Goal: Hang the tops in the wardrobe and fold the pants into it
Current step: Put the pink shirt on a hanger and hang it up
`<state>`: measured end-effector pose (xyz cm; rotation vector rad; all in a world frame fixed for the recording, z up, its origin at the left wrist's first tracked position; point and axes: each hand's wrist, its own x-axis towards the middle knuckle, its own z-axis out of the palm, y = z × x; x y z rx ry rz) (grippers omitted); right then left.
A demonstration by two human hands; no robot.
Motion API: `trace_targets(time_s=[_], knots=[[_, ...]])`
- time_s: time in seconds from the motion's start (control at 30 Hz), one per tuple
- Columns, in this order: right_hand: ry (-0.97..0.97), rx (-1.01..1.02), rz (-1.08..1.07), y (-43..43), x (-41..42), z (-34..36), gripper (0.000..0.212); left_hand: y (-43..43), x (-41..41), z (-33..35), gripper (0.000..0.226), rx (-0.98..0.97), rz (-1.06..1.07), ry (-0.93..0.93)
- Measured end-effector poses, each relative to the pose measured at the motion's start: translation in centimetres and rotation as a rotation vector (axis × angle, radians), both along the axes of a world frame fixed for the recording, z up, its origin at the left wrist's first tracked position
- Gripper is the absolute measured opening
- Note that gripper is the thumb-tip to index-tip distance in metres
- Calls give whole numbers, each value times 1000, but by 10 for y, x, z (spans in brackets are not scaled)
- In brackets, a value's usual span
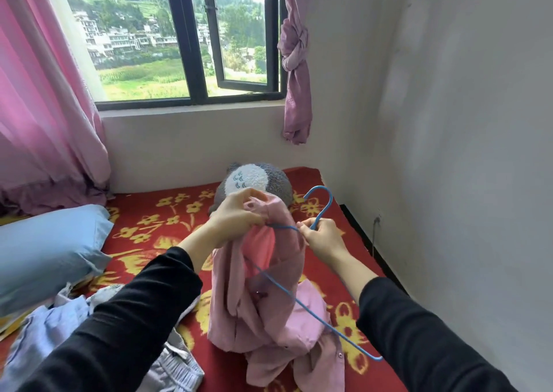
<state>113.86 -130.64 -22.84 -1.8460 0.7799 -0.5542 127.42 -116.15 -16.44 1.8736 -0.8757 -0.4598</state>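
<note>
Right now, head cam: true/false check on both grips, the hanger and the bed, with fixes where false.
1. The left grip holds the pink fabric top near its collar. True.
2. The right grip holds a red plastic hanger. False: it pinches a thin blue hanger just below the hook.
3. The pink top already hangs in a wardrobe. False: it is held up over the red flower-patterned bed cover; no wardrobe is in view.
4. A light blue pillow lies left of the pink top. True.

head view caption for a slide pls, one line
Over a red floral blanket, the left hand holds up a pink top while the right hand holds a blue hanger partly inside it.
</note>
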Motion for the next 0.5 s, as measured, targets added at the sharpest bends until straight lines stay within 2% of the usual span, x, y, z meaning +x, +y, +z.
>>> trace_targets(time_s=[0.1, 0.17, 0.23, 0.3, 0.43, 0.47, 0.5], knots=[[-106, 4, -94, -3, 6, 9, 22, 16, 7, -4, 56, 219, 95, -73], [-147, -7, -124, -3, 10, 15, 26, 30, 13, -10, 35, 438, 190, -156], [-176, -14, -179, -5, 14, 20, 27, 43, 19, -18, 15, 609, 148, -231], [-232, 4, -267, -9, 17, 25, 25, 53, 25, -28, 13, 602, 88, -256], [-281, -37, -307, -13, 20, 34, 24, 62, 28, -22, 14, 242, 83, -260], [-277, -60, -294, -12, 21, 37, 24, 62, 28, -18, 19, 277, 23, -277], [-271, -81, -277, -11, 23, 40, 23, 61, 27, -14, 23, 392, -56, -293]])
